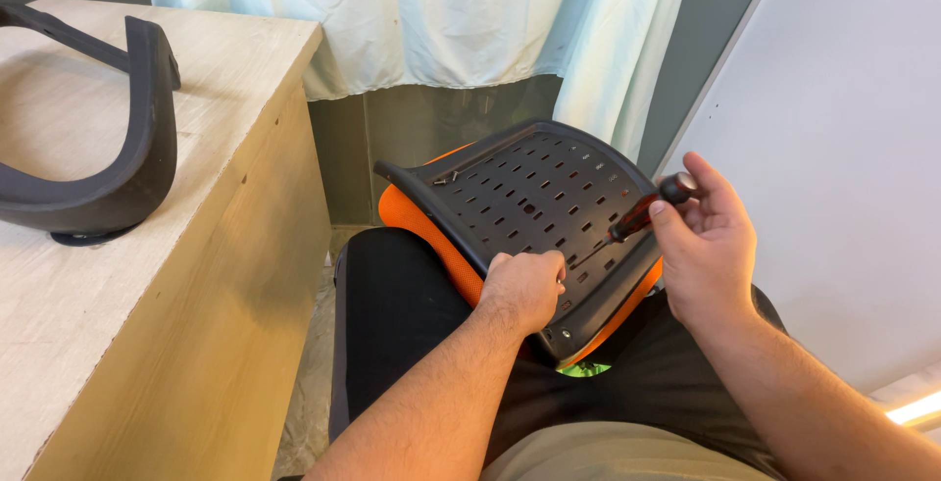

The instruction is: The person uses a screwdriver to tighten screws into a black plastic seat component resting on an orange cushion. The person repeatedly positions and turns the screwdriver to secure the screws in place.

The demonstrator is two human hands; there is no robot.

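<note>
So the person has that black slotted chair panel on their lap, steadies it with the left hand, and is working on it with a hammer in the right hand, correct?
Not quite: the tool is no hammer. The head view shows the right hand holding a screwdriver with a red and black handle, its tip on the black slotted chair panel. The rest holds: the panel lies on the lap and the left hand steadies it.

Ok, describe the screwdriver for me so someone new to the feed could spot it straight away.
Start at the perforated black seat panel with orange padding beneath, resting on the person's lap. At its right edge the right hand holds the screwdriver, its shaft angled down towards the panel beside the left hand. It is the only slim tool there, with a red and black handle.
</note>
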